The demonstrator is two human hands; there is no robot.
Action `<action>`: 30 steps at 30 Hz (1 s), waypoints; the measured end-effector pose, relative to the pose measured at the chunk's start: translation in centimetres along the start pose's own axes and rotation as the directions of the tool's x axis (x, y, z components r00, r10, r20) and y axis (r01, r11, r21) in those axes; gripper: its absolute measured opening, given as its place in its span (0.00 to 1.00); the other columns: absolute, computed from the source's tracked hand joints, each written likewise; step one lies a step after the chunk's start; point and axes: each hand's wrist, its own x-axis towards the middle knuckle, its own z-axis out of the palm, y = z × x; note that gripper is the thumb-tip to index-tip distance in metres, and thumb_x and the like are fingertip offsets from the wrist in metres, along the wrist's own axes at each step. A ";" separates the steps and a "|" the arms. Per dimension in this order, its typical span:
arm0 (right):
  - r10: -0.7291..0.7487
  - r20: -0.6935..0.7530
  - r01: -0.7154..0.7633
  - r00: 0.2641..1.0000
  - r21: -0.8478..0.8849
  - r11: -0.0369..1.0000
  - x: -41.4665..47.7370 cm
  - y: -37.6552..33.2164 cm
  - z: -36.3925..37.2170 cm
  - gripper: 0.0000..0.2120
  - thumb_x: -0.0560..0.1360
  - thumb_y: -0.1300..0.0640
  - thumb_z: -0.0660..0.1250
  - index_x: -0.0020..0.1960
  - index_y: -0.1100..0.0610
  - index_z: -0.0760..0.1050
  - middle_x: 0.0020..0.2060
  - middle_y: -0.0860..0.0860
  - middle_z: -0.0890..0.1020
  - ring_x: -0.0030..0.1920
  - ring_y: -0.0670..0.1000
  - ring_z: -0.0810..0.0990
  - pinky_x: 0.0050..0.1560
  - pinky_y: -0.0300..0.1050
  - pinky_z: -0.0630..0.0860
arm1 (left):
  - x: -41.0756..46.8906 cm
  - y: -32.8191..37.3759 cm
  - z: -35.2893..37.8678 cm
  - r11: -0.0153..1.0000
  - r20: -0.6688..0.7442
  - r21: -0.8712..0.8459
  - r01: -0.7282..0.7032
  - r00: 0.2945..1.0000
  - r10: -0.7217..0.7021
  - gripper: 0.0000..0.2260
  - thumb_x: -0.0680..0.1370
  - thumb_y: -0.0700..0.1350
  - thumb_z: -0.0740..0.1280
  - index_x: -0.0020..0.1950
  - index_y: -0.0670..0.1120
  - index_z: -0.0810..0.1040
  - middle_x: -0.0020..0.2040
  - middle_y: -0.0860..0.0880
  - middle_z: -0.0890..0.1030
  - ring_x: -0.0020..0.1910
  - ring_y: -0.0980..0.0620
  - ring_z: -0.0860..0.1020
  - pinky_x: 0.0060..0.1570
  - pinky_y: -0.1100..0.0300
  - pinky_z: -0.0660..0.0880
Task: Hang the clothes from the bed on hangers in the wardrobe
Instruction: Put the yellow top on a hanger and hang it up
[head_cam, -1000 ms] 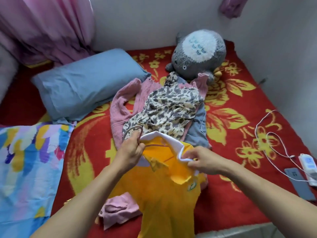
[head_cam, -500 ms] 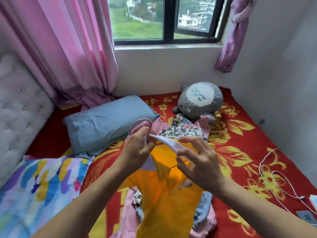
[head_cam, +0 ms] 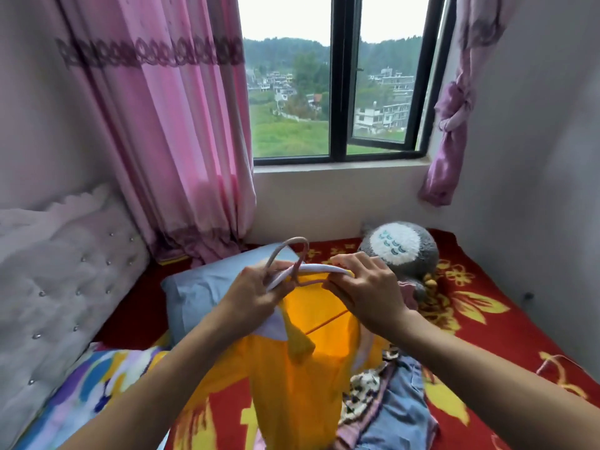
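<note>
Yellow shirt (head_cam: pixel 302 378), white-collared, hangs limp; left hand (head_cam: pixel 256 293) grips its pink hanger (head_cam: pixel 276 253), right hand (head_cam: pixel 367 287) pinches the collar (head_cam: pixel 319 268).

The bed (head_cam: pixel 487 332) is covered in red cloth with yellow flowers. A blue pillow (head_cam: pixel 201 290) is laid at 10 o'clock and a grey plush (head_cam: pixel 402 251) at 1 o'clock. Clothes (head_cam: pixel 393 407) are heaped at 5 o'clock. A multicoloured quilt (head_cam: pixel 97 384) is spread at 8 o'clock.
</note>
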 end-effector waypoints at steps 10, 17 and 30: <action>0.091 0.016 -0.092 0.996 0.140 0.986 0.6 6.8 -4.5 0.30 0.80 0.38 0.48 0.42 0.54 0.82 0.35 0.50 0.80 0.29 0.53 0.80 0.27 0.45 0.73 | -1.3 2.9 -0.6 0.927 -0.166 0.300 0.226 0.969 -0.183 0.17 0.80 0.45 0.64 0.35 0.36 0.73 0.33 0.46 0.73 0.33 0.52 0.70 0.36 0.53 0.66; -0.019 -0.067 0.044 0.998 0.398 0.917 -0.3 7.5 -8.4 0.20 0.79 0.39 0.55 0.55 0.51 0.78 0.42 0.51 0.83 0.33 0.54 0.82 0.28 0.49 0.78 | -3.4 8.7 4.9 0.933 -0.372 0.283 0.223 0.922 -0.107 0.07 0.80 0.48 0.64 0.43 0.52 0.79 0.29 0.59 0.75 0.31 0.62 0.73 0.31 0.65 0.65; -0.636 -0.171 0.609 0.752 0.549 0.572 -2.4 -8.8 -11.9 0.20 0.75 0.57 0.55 0.67 0.50 0.68 0.51 0.51 0.80 0.40 0.50 0.81 0.24 0.41 0.70 | -24.9 15.1 3.8 0.114 -0.528 0.831 0.544 0.837 -0.146 0.22 0.67 0.35 0.73 0.59 0.47 0.78 0.43 0.49 0.83 0.35 0.48 0.82 0.25 0.55 0.76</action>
